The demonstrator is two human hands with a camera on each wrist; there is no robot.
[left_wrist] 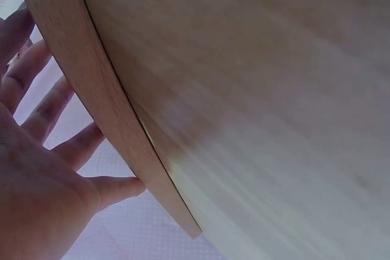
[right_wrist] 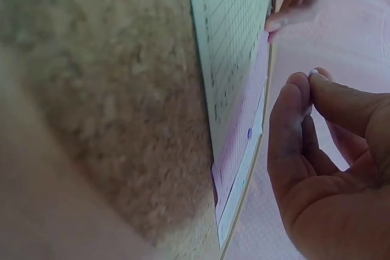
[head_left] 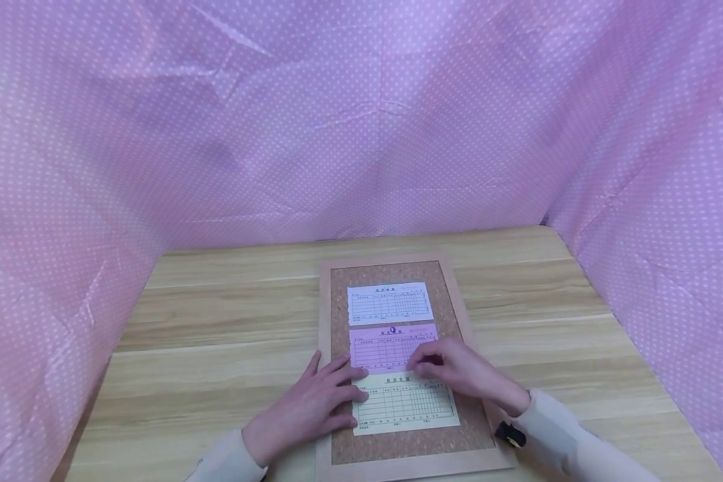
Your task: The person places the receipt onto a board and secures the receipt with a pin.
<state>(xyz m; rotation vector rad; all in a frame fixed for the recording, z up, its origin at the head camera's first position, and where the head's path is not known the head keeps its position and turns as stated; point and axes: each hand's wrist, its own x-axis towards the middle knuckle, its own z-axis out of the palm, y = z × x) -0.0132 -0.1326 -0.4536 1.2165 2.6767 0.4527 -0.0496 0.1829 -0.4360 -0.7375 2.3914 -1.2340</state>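
Note:
A wood-framed cork board (head_left: 397, 448) lies on the table. On it, top to bottom, are a white form slip (head_left: 367, 308), a pink one (head_left: 370, 349) and a pale yellow one (head_left: 397, 410). A purple pushpin (head_left: 393, 329) sits at the pink slip's top. My left hand (head_left: 310, 402) rests with spread fingers on the left edges of the pink and yellow slips. Over the seam between those two slips, my right hand (head_left: 452, 368) pinches a small white pin (right_wrist: 314, 72) between thumb and index finger; the fingertips hide most of it.
The wood-grain table (head_left: 217, 335) extends on both sides of the board. Pink dotted cloth (head_left: 361, 134) hangs behind and at both sides. A small black object (head_left: 511, 435) is beside the right sleeve, at the board's lower right edge.

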